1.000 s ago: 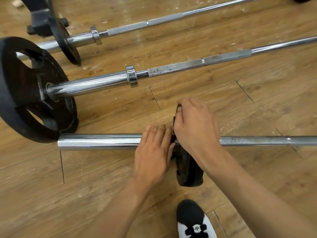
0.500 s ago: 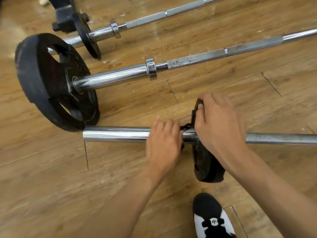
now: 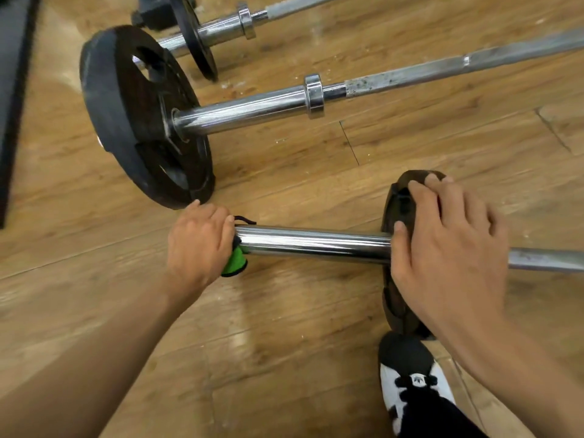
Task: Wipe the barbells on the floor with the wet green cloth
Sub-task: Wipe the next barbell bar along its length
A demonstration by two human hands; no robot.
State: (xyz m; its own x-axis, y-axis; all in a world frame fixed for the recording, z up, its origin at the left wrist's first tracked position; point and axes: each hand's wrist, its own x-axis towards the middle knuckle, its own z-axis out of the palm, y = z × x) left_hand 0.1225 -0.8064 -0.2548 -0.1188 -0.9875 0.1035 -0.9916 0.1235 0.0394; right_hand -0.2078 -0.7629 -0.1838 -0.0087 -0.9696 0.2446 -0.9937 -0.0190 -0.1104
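Observation:
The nearest barbell (image 3: 316, 243) lies across the wooden floor, its chrome sleeve pointing left. My left hand (image 3: 197, 241) grips the green cloth (image 3: 234, 263) wrapped round the sleeve's left end; only a green corner with a black edge shows below my fingers. My right hand (image 3: 442, 248) rests over the small dark plate (image 3: 395, 298) standing on this bar, fingers curled over its top rim and thumb by the sleeve. The bar's thinner shaft (image 3: 546, 259) runs off to the right.
A second barbell (image 3: 252, 110) with a large black plate (image 3: 139, 115) lies just behind, close to my left hand. A third barbell (image 3: 221, 25) lies farther back. My black-and-white shoe (image 3: 410, 384) stands below the small plate. A dark edge (image 3: 12, 90) runs along the left.
My left hand has slid with the cloth leftward along the sleeve, from beside the small plate to the sleeve's end. My right hand has stayed on the plate. The view has shifted.

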